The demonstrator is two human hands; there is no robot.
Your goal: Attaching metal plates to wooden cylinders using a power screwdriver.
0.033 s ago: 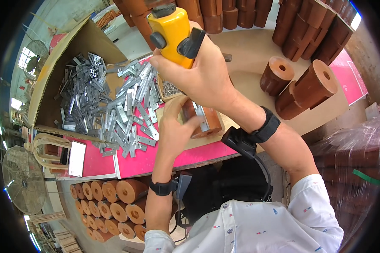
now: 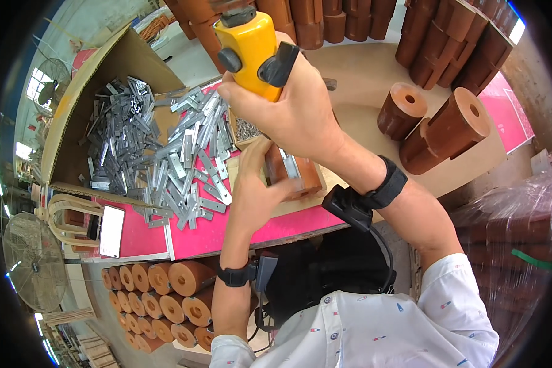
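My right hand (image 2: pixel 294 110) is closed around a yellow power tool (image 2: pixel 251 55) with black knobs, raised over the table. The tool's working tip is hidden. Below it, a brown cylinder (image 2: pixel 311 178) lies on its side on a light board (image 2: pixel 334 179). Along the cylinder's upper side runs a silver metal strip (image 2: pixel 290 165), partly covered by my right hand. My left hand (image 2: pixel 254 190) curves round the cylinder's left end, its blurred thumb across the lower part of the strip.
Loose metal strips (image 2: pixel 193 159) spill from a cardboard box (image 2: pixel 67 153) at left. A small tray of screws (image 2: pixel 245 130) sits behind my left hand. Brown cylinders stand at right (image 2: pixel 402 110) and along the back (image 2: pixel 306 24); more are stacked below the table (image 2: pixel 190 279). A phone (image 2: pixel 112 230) leans at front left.
My left thumb has slid a little toward me along the metal strip. My right hand and the yellow tool stay nearly in place.
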